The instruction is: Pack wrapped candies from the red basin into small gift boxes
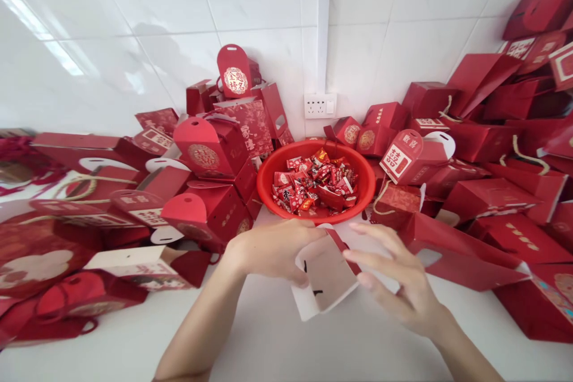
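Note:
A small red paper gift box (329, 274) with a pale inside is tilted over the white table in front of me, its open side toward me. Short dark marks, perhaps ribbon ends, show inside it. My left hand (273, 250) is closed on the box's left wall, thumb at the inner edge and other fingers hidden behind. Beside the box's right wall is my right hand (398, 274), fingers spread and fingertips at or near the red side; I cannot tell whether they touch. Just beyond stands a round red plastic basin (264, 182) holding many wrapped candies (317, 182).
Red gift boxes (210, 152) are stacked left of the basin. More red boxes (492, 197), some with rope handles, pile up on the right. A cream-sided box (138, 265) lies at left. A power socket (320, 106) sits on the tiled wall behind.

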The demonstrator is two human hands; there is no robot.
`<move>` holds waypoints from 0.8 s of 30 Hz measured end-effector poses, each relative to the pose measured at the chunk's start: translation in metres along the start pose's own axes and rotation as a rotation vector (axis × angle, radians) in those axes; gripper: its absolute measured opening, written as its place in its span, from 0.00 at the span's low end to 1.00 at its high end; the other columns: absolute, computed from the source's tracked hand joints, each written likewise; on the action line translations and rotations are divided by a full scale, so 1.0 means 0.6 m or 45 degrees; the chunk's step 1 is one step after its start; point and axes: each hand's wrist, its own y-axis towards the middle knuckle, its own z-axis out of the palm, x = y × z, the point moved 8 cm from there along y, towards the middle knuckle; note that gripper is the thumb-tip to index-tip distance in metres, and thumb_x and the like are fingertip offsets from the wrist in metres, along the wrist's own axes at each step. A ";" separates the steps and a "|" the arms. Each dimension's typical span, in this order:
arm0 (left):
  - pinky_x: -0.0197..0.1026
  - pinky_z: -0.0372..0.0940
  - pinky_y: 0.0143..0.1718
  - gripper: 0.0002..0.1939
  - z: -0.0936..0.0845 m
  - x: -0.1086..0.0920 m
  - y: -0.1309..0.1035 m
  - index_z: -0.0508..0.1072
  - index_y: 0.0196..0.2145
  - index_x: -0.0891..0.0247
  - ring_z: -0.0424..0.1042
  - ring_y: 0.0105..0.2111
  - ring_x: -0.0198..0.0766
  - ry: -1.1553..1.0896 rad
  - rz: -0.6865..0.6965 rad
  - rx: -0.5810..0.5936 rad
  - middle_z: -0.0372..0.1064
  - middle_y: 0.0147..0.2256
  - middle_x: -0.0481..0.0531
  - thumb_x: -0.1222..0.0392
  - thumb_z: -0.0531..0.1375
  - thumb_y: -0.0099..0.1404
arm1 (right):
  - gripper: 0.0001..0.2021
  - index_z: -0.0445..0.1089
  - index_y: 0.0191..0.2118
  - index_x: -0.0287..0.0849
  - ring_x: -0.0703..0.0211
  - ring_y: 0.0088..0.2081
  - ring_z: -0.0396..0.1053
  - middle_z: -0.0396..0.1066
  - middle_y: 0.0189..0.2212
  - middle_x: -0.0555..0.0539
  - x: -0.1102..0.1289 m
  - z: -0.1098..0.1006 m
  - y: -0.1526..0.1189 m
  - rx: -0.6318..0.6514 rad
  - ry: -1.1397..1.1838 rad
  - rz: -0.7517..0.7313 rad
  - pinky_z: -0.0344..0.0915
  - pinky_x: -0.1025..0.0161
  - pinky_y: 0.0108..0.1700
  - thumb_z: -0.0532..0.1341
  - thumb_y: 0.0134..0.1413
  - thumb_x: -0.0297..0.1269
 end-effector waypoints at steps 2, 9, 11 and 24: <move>0.43 0.65 0.49 0.35 0.003 0.000 -0.001 0.69 0.60 0.55 0.71 0.55 0.53 -0.044 0.007 0.026 0.71 0.56 0.54 0.60 0.68 0.54 | 0.10 0.77 0.49 0.47 0.48 0.59 0.70 0.68 0.60 0.39 0.015 0.027 0.017 0.216 0.082 -0.015 0.71 0.54 0.56 0.62 0.64 0.37; 0.43 0.65 0.53 0.36 0.010 0.030 -0.033 0.69 0.61 0.53 0.70 0.57 0.53 -0.250 -0.070 0.059 0.71 0.58 0.52 0.62 0.69 0.54 | 0.13 0.73 0.50 0.46 0.49 0.50 0.76 0.76 0.50 0.41 -0.056 0.041 -0.004 0.341 0.172 0.576 0.73 0.56 0.50 0.61 0.63 0.44; 0.43 0.63 0.56 0.42 0.020 0.049 -0.046 0.64 0.65 0.50 0.66 0.61 0.54 -0.359 -0.097 0.034 0.65 0.64 0.50 0.61 0.70 0.54 | 0.21 0.71 0.54 0.46 0.45 0.53 0.73 0.75 0.53 0.41 -0.076 0.044 -0.030 0.375 0.240 0.789 0.71 0.53 0.54 0.66 0.58 0.50; 0.50 0.60 0.63 0.55 0.095 0.159 -0.067 0.55 0.71 0.51 0.63 0.63 0.54 -0.959 -0.153 -0.055 0.56 0.69 0.54 0.45 0.74 0.51 | 0.38 0.60 0.63 0.45 0.51 0.42 0.74 0.75 0.50 0.43 -0.100 0.117 -0.066 0.615 0.682 0.992 0.69 0.57 0.46 0.69 0.52 0.56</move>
